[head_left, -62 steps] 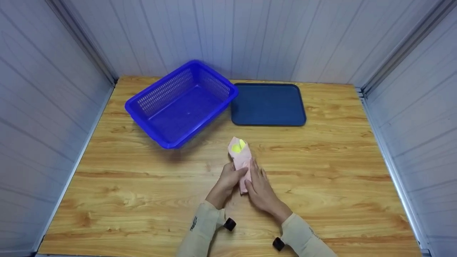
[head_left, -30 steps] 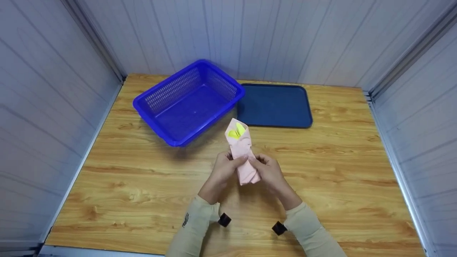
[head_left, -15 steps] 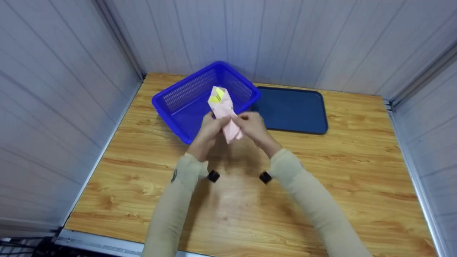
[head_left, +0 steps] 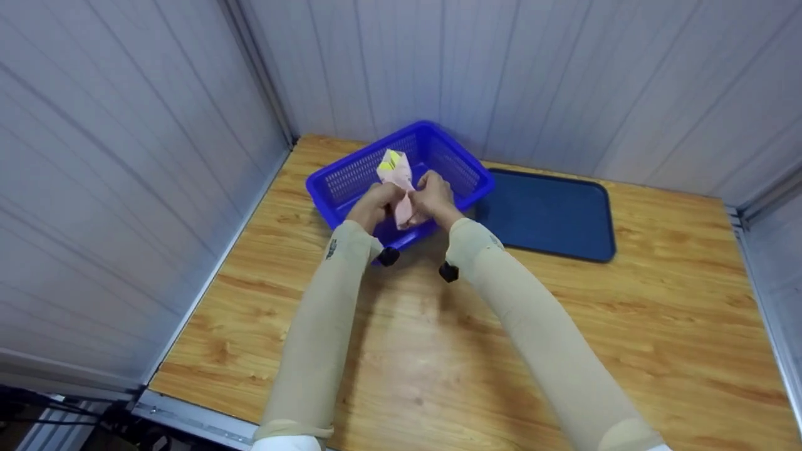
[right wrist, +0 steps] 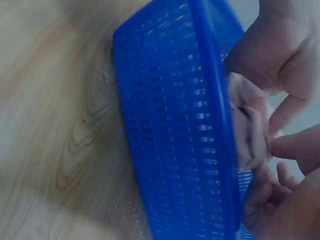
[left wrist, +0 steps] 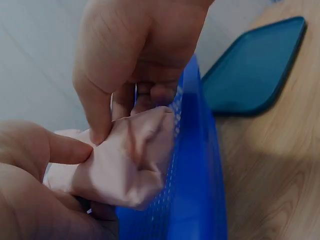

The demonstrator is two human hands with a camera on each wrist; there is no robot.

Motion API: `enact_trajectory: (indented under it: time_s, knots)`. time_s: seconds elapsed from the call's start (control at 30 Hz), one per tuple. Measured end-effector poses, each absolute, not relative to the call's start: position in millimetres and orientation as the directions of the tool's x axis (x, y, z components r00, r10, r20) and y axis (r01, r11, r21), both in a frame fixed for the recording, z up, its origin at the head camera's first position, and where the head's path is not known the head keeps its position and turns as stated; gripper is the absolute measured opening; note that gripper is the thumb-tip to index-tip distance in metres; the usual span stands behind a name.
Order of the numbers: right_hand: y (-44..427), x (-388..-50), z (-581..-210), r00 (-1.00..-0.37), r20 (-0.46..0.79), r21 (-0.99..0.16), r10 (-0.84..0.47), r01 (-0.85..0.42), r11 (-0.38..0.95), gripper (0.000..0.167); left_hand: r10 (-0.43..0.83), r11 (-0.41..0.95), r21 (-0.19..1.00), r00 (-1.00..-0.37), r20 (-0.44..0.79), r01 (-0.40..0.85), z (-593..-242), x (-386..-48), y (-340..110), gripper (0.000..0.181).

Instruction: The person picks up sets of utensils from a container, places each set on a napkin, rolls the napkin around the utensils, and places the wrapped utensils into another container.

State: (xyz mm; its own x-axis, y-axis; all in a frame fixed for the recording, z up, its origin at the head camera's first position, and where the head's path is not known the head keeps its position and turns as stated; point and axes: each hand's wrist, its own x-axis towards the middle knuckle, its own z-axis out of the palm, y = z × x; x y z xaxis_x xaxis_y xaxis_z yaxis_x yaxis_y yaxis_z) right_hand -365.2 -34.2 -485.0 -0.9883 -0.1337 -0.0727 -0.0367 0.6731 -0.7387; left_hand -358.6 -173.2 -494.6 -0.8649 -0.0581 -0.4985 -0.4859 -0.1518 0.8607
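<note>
Pinched between both hands is a soft pink wrapped bundle point(head_left: 395, 168), with yellow pieces peeking from its far end. It hangs over the blue plastic basket point(right wrist: 170, 115), inside the rim as the head view shows it. My left hand point(head_left: 374, 205) grips the bundle's left side, thumb on top. On the right side, my right hand point(head_left: 433, 195) pinches it with thumb and fingers. The bundle's near end, creased and folded, shows in the left wrist view between the two thumbs. What the wrap holds besides the yellow pieces is hidden.
A dark blue tray point(head_left: 545, 213) lies flat right of the basket, close to its right corner. Wood-grain tabletop point(head_left: 413, 369) spreads in front. Pale panel walls enclose the back and sides, and cables lie beyond the table edge at lower left.
Both hands have lifted the pink bundle from the table and carried it forward to over the basket. The right hand went from lying flat along it to pinching it. The head view has shifted.
</note>
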Motion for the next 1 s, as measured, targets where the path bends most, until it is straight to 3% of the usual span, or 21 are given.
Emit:
enact_trajectory:
  time_s: [0.17,0.3,0.47,0.6,0.73,0.83,1.0]
  knots:
    - [-26.7,-367.0,-501.8,-0.975,-0.154,-0.637,-0.162,-0.028,0.770,0.010,-0.015,0.036,0.812,-0.813,-0.582,-0.582,-511.9,-357.9,-172.0,0.009]
    - [-34.1,-363.2,-508.1,-0.956,-0.224,-0.525,-0.190,-0.046,0.850,0.009,0.030,0.159,0.761,-0.767,-0.641,-0.629,-523.7,-355.6,-176.0,0.016]
    - [-47.2,-354.0,-515.1,-0.940,-0.290,-0.417,-0.182,-0.047,0.908,0.028,0.064,0.174,0.716,-0.718,-0.693,-0.676,-540.7,-347.9,-183.2,0.017]
    - [-51.4,-349.5,-522.9,-0.936,-0.317,-0.365,-0.154,-0.029,0.931,0.038,0.069,0.232,0.739,-0.747,-0.662,-0.633,-552.3,-344.9,-183.2,0.019]
    - [-56.3,-348.1,-527.0,-0.935,-0.324,-0.350,-0.143,-0.022,0.937,0.044,-0.012,0.256,0.747,-0.775,-0.632,-0.613,-556.0,-343.9,-184.2,0.020]
    - [-56.3,-348.8,-526.7,-0.935,-0.325,-0.353,-0.143,-0.020,0.935,0.038,-0.032,0.280,0.724,-0.760,-0.649,-0.630,-559.3,-349.0,-182.7,0.018]
    - [-53.2,-352.4,-525.6,-0.917,-0.362,-0.350,-0.170,-0.035,0.936,0.028,-0.061,0.289,0.756,-0.799,-0.598,-0.587,-583.1,-362.8,-180.9,0.015]
